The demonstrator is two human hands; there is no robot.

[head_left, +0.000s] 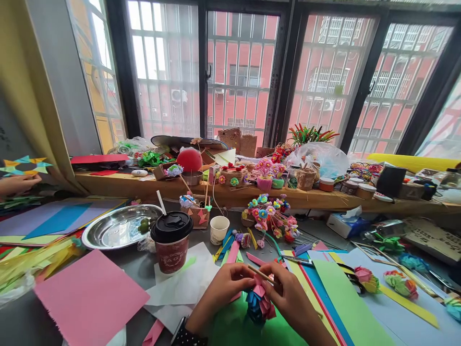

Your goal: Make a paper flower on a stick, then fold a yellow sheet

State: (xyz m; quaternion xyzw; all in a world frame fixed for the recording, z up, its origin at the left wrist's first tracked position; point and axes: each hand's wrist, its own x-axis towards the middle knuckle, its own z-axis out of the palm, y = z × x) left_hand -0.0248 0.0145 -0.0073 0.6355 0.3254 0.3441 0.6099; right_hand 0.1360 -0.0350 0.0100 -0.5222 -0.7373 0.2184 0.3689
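Note:
Low in the head view, my left hand (230,283) and my right hand (288,290) meet over a folded-paper flower (256,307) in blue and pink. My left fingertips are closed on its upper pink paper. A thin wooden stick (264,275) crosses the top of that pink paper, pinched by my right hand. Whether the paper is wrapped round the stick is hidden by the fingers. Beneath the flower lies a green surface (226,331). Close to my left wrist is white paper (169,293); to the right of my right hand lie coloured paper sheets (345,298).
A lidded cup (172,254) with a straw, a paper cup (219,230) and a steel plate (104,228) stand beyond. Scissors (300,261) lie on the right. Paper flowers and jars crowd the sill (162,187). At far left another person's hand (21,183) holds a paper star ring (36,166).

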